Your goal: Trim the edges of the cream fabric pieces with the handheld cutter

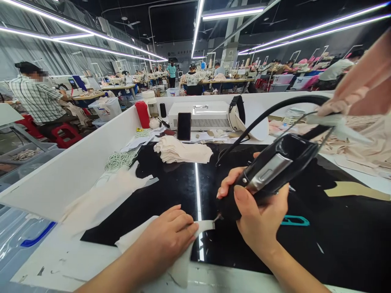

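Work on the pale fabric piece (208,224) looks to be midway: it lies on the near part of the counter (336,248), its narrow end meeting the tip of the black handheld tool (269,169). A layered stack of pale pieces (183,150) sits farther back; whether those are finished or waiting, I cannot tell. The left hand (172,232) lies palm down, fingers nearly straight and close together, flattened over the fabric. The right hand (259,215) wraps around the tool, holding it tilted, tip down toward the left, its forearm angling in from the lower right.
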A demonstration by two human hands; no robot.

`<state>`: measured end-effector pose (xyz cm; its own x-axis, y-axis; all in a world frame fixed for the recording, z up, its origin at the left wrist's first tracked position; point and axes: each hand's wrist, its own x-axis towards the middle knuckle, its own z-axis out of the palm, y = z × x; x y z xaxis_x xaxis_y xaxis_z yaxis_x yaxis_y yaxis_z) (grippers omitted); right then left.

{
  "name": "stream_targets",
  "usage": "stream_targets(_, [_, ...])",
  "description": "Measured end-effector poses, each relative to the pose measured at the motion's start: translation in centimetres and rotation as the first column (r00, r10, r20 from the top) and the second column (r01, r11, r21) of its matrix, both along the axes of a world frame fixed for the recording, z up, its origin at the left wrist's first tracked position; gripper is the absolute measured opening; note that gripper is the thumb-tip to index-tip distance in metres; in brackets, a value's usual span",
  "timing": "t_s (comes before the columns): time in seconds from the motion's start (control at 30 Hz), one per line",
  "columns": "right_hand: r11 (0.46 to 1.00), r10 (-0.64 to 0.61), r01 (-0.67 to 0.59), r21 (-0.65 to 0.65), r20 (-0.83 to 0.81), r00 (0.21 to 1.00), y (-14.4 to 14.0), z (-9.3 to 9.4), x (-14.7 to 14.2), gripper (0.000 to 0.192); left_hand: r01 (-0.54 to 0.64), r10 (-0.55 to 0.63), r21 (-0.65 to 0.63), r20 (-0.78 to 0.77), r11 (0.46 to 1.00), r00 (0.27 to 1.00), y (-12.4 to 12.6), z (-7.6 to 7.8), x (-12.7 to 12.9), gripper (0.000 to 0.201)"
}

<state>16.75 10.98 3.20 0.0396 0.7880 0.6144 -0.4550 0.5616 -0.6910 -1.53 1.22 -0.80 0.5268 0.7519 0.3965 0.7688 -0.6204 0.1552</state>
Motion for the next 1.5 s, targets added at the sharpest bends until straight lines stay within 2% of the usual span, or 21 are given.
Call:
stream_targets(0.43, [1.000, -0.028, 0.028, 0.003, 0.047, 0.999, -0.4, 0.0, 0.6, 0.037, -0.012, 0.012, 0.008, -0.027, 1.000, 1.000, -0.7, -1.1, -0.4, 0.019])
stream_targets(0.73, [1.000, -0.022, 0.022, -0.006, 0.044, 0.999, -0.3, 0.0, 0.8, 0.034, -0.029, 0.033, 0.062, -0.059, 0.998, 0.998, -0.7, -0.3, 0.1, 0.025])
stream_targets(0.93, [1.000, -0.026, 0.027, -0.014, 0.045, 0.999, -0.3, 0.1, 0.7, 0.035, -0.043, 0.045, 0.045, -0.035, 0.998, 0.998, -0.8, -0.6, 0.1, 0.023])
stream_targets(1.13, [0.999, 0.012, -0.011, -0.033, 0.027, 1.000, -0.2, 0.5, -0.6, 0.033, -0.041, 0.041, 0.028, -0.013, 0.999, 0.999, -0.7, -0.7, 0.3, 0.021])
stream_targets(1.33, [0.997, 0.069, -0.068, -0.035, 0.030, 0.997, -0.5, -0.1, -1.6, 0.035, -0.052, 0.053, 0.043, -0.025, 0.998, 0.998, -0.7, -0.6, 0.3, 0.022])
stream_targets(1.5, [0.998, 0.048, -0.047, -0.031, 0.055, 0.997, -0.6, -0.2, -1.6, 0.031, -0.046, 0.047, 0.057, -0.016, 0.997, 0.999, -0.6, -0.6, 0.5, 0.023])
